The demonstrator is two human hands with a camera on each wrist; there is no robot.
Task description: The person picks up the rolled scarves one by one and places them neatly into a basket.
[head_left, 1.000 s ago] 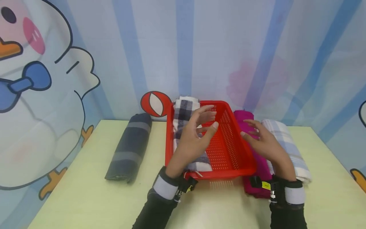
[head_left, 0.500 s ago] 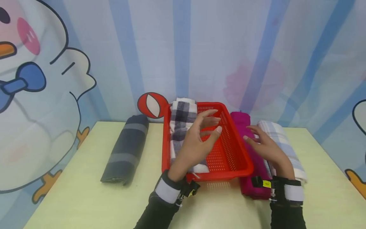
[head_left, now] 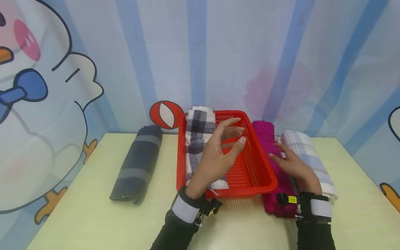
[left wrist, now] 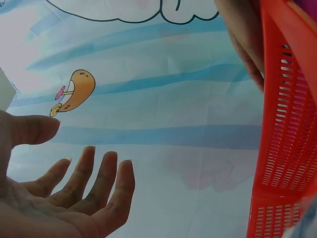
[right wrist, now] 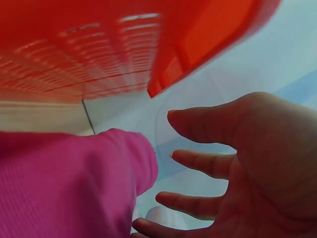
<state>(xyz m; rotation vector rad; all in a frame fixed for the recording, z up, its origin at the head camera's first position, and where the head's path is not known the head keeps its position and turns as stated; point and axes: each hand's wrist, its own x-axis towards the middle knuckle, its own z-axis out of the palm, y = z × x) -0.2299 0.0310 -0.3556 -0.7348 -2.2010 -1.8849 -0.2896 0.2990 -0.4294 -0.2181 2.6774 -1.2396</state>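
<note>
In the head view my left hand [head_left: 218, 156] hovers over the red plastic basket [head_left: 271, 185], its fingers spread and loosely bent around nothing. Inside the basket, along its left side, lies a folded black-and-white checked cloth [head_left: 200, 126], partly hidden by that hand. To the right, my right hand [head_left: 293, 165] hangs over a rolled magenta cloth [head_left: 264, 133], thumb and fingers apart. The right wrist view shows the magenta cloth [right wrist: 84, 183] beside the fingers, with a gap between them. A rolled white-and-blue plaid cloth [head_left: 307, 152] lies just right of the magenta one.
A rolled dark grey cloth with lighter stripes [head_left: 137, 163] lies at the left on the pale yellow table [head_left: 93, 215]. Behind the table hangs a cartoon-printed curtain [head_left: 228, 55], close to the basket's far end.
My right hand has lowered slightly toward the magenta cloth. My left hand has shifted a little to the right above the basket. The cloths and basket keep their places.
</note>
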